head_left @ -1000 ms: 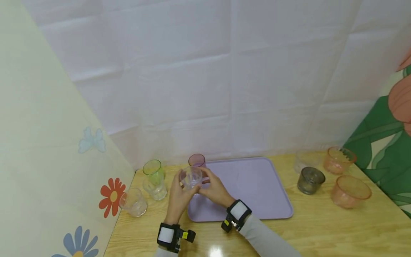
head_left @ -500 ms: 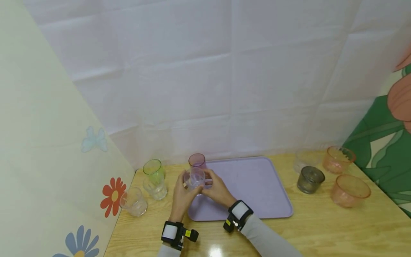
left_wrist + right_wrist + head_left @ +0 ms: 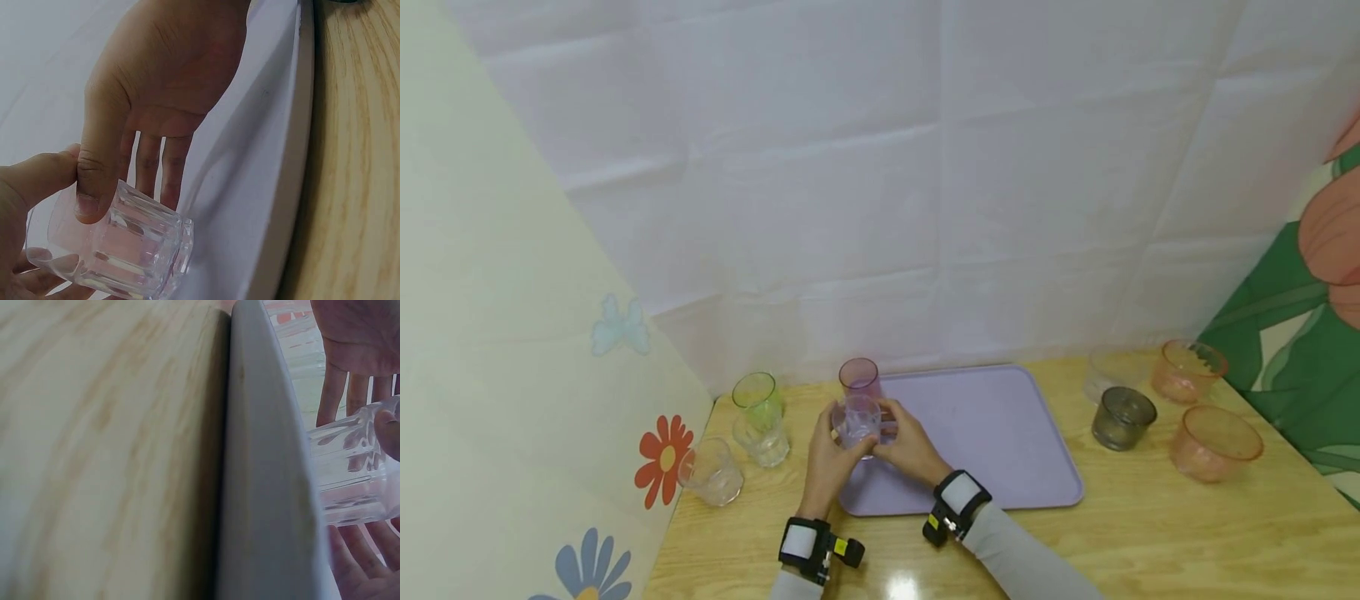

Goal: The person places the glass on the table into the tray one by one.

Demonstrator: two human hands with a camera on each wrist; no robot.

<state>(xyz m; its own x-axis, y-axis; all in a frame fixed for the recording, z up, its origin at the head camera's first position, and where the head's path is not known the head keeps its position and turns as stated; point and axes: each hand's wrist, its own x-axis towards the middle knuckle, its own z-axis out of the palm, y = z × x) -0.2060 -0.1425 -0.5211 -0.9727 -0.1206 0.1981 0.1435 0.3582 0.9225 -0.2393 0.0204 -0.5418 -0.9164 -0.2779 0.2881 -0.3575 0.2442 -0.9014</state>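
Observation:
A clear glass (image 3: 854, 422) with a faceted lower part is between my two hands above the left end of the lilac tray (image 3: 981, 442). My left hand (image 3: 829, 458) grips it from the left, thumb on the near side. From the right, my right hand (image 3: 912, 443) holds it too, with the thumbs close together. The left wrist view shows the clear glass (image 3: 140, 250) tilted, fingers behind it. In the right wrist view the glass (image 3: 350, 478) is just past the tray rim (image 3: 269, 462). A pink-purple glass (image 3: 859, 372) stands right behind, partly hidden.
On the left stand a green glass (image 3: 756, 392), a clear glass (image 3: 766, 442) and another clear glass (image 3: 715, 477). To the right of the tray are a dark grey cup (image 3: 1122, 421), a clear bowl (image 3: 1105, 379) and two orange bowls (image 3: 1210, 450). A white cloth (image 3: 1000, 208) hangs behind.
Both hands have shifted the clear glass slightly right and a little nearer, over the tray's left end. In the last half second they have barely moved.

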